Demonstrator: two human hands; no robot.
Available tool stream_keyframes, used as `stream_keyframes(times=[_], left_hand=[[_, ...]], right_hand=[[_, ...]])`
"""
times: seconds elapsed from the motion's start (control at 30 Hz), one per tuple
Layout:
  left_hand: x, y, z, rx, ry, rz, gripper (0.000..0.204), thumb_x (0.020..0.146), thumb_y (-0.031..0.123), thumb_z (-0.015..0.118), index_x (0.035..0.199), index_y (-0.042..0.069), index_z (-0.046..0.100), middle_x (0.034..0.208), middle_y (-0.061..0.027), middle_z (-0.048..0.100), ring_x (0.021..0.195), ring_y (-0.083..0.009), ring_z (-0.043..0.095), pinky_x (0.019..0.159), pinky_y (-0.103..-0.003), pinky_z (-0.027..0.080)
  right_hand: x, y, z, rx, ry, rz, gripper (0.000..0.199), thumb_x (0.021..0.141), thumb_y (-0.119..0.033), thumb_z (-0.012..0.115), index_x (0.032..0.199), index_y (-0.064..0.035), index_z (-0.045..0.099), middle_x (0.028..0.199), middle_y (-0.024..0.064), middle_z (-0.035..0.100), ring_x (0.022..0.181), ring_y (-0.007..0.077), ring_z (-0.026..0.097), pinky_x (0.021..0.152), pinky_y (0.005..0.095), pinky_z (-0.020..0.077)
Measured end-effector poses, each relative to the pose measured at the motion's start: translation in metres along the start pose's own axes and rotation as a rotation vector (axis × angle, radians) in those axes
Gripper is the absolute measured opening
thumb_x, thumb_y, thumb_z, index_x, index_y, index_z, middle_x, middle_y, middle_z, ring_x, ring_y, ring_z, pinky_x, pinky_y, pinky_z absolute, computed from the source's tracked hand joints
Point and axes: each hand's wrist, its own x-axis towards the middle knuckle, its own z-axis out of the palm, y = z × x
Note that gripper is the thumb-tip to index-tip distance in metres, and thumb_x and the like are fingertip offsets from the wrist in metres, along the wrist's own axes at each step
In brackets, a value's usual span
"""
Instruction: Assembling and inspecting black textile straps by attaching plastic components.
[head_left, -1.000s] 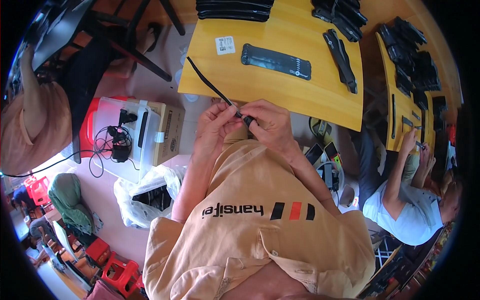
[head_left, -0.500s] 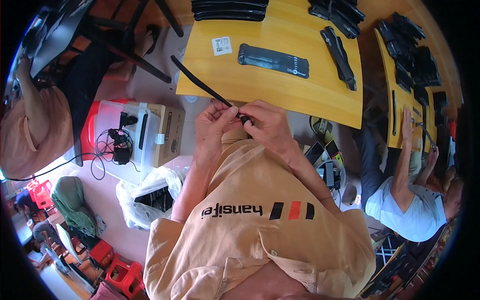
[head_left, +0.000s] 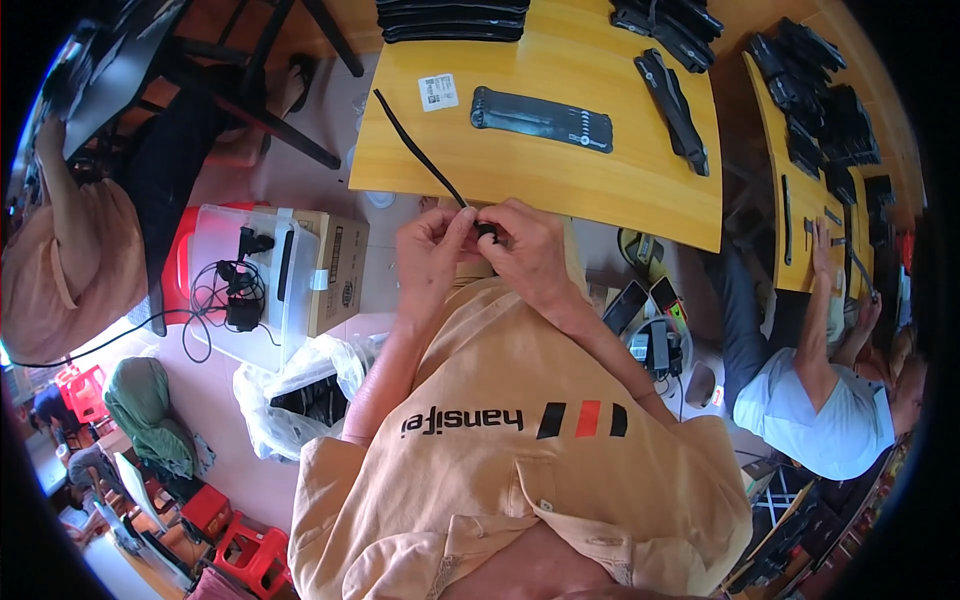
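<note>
A long, narrow black strap (head_left: 421,153) runs from above the table's near left part down into my hands. My left hand (head_left: 436,245) pinches it between thumb and fingers, close to its lower end. Right beside it, my right hand (head_left: 527,248) has its fingers closed round the black end piece, whose shape is mostly hidden. Both hands are just off the near edge of the yellow table (head_left: 560,192), in front of my body. Beyond them on the table lie a flat black pouch-like package (head_left: 541,120) and a small white label (head_left: 438,92).
Stacked black packages (head_left: 452,20) stand at the far left of the table, and more black packages (head_left: 672,112) lie on its right. A clear plastic bin (head_left: 290,265) with cables and a carton (head_left: 345,265) are at left. Co-workers sit at both sides, one in a light-blue shirt (head_left: 815,410).
The strap's free end has swung up and rightward over the table. My hands have shifted slightly, with the fingers still closed on the strap's lower end.
</note>
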Motion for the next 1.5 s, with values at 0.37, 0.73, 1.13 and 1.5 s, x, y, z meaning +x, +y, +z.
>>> stream_keyframes(times=[0.37, 0.73, 1.13, 1.5], left_hand=[[0.002, -0.007, -0.005, -0.057, -0.046, -0.015, 0.015, 0.086, 0.004, 0.051, 0.088, -0.007, 0.060, 0.077, -0.0090, 0.062, 0.066, -0.0135, 0.061, 0.062, -0.025, 0.054], [0.005, 0.001, -0.011, 0.072, -0.073, -0.088, 0.014, 0.082, 0.005, 0.050, 0.082, -0.006, 0.060, 0.072, -0.0093, 0.061, 0.062, -0.0123, 0.061, 0.057, -0.022, 0.052], [0.010, -0.010, -0.018, -0.138, -0.156, -0.173, 0.018, 0.083, 0.010, 0.049, 0.073, -0.002, 0.056, 0.065, -0.0087, 0.059, 0.057, -0.0132, 0.059, 0.054, -0.023, 0.049], [0.010, -0.012, -0.017, -0.053, -0.143, -0.109, 0.019, 0.083, 0.013, 0.049, 0.071, 0.000, 0.056, 0.061, -0.0049, 0.056, 0.050, -0.0097, 0.052, 0.047, -0.020, 0.042]], right_hand=[[0.002, 0.009, 0.007, -0.080, -0.036, -0.048, 0.018, 0.065, 0.002, 0.061, 0.084, 0.0010, 0.061, 0.074, 0.0112, 0.059, 0.061, 0.0227, 0.060, 0.054, 0.0287, 0.0472], [0.002, 0.010, 0.008, -0.143, -0.048, -0.146, 0.021, 0.064, 0.002, 0.061, 0.085, -0.0004, 0.060, 0.076, 0.0115, 0.058, 0.064, 0.0263, 0.059, 0.055, 0.0318, 0.0470], [0.000, 0.011, 0.008, -0.119, -0.078, -0.159, 0.020, 0.064, 0.001, 0.061, 0.084, 0.0000, 0.059, 0.080, 0.0106, 0.058, 0.068, 0.0268, 0.059, 0.058, 0.0334, 0.0479], [0.000, 0.015, 0.009, -0.083, -0.099, -0.158, 0.018, 0.063, 0.001, 0.062, 0.081, 0.0011, 0.058, 0.077, 0.0107, 0.056, 0.067, 0.0277, 0.058, 0.057, 0.0347, 0.0472]])
